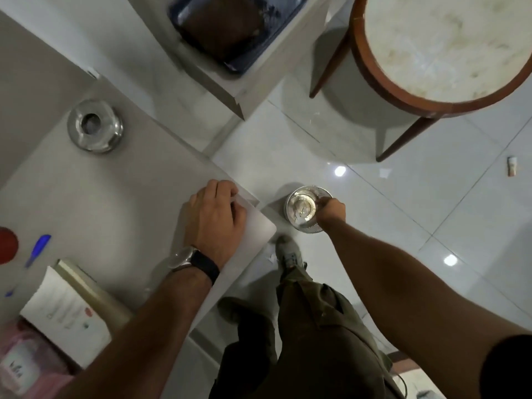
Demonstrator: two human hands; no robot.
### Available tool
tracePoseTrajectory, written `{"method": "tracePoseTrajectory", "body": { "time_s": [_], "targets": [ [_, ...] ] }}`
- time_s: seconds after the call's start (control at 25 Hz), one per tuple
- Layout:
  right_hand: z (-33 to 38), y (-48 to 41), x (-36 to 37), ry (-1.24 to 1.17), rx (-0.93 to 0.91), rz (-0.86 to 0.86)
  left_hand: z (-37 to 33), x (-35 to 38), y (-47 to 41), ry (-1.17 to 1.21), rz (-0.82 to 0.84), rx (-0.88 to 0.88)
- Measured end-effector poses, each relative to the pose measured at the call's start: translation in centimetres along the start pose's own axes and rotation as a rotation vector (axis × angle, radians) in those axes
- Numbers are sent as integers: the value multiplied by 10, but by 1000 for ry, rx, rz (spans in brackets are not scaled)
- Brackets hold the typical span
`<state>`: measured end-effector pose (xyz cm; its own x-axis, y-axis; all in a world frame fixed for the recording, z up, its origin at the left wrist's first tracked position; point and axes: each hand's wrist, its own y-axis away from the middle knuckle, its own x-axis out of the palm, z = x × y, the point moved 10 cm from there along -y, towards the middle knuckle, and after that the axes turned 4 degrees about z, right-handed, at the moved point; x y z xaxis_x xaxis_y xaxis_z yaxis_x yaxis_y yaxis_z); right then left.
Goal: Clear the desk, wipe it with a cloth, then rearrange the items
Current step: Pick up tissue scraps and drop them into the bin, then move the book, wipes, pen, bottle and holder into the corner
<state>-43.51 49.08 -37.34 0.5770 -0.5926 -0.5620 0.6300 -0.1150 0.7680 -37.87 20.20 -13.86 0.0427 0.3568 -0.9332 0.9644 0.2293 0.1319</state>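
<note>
I stand at the rounded corner of a grey desk (86, 197). My left hand (214, 221), with a watch on its wrist, rests on that corner with the fingers bent at the edge. A pale patch lies under the fingertips; whether it is a cloth or the desk I cannot tell. My right hand (331, 210) grips the rim of a round metal ashtray (302, 208), held off the desk above the floor, with scraps inside it. A second metal ashtray (95, 126) stands on the desk further back.
On the desk's near left lie a red round thing (6, 244), a blue pen (39, 249), a white booklet (64, 312) and a pink packet (20, 370). A round marble-topped table (443, 50) stands far right, a blue tray (236, 30) behind. Litter (511, 166) dots the tiled floor.
</note>
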Motion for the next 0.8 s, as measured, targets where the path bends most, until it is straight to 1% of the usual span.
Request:
{"method": "tracePoseTrajectory", "body": {
  "time_s": [0.08, 0.24, 0.36, 0.44, 0.52, 0.6, 0.72, 0.8],
  "targets": [
    [13, 21, -15, 13, -40, -15, -1, -20, 10, -24, -34, 3],
    [56, 86, -52, -41, -174, -70, 12, -77, 36, 45, -90, 14],
    [96, 157, -80, -138, -362, -175, 42, -133, 68, 80, -184, -26],
    [129, 208, -84, -183, -519, -222, 73, -165, 92, 91, -238, -82],
    [167, 261, -72, -129, -712, -238, 111, -194, 124, 95, -278, -162],
    [214, 314, -40, -17, -893, -220, 154, -222, 164, 114, -334, -242],
    [261, 372, 19, 140, -1090, -162, 207, -228, 216, 133, -323, -366],
    [288, 414, 76, 275, -1230, -96, 247, -226, 261, 85, -291, -488]
  ]
}}
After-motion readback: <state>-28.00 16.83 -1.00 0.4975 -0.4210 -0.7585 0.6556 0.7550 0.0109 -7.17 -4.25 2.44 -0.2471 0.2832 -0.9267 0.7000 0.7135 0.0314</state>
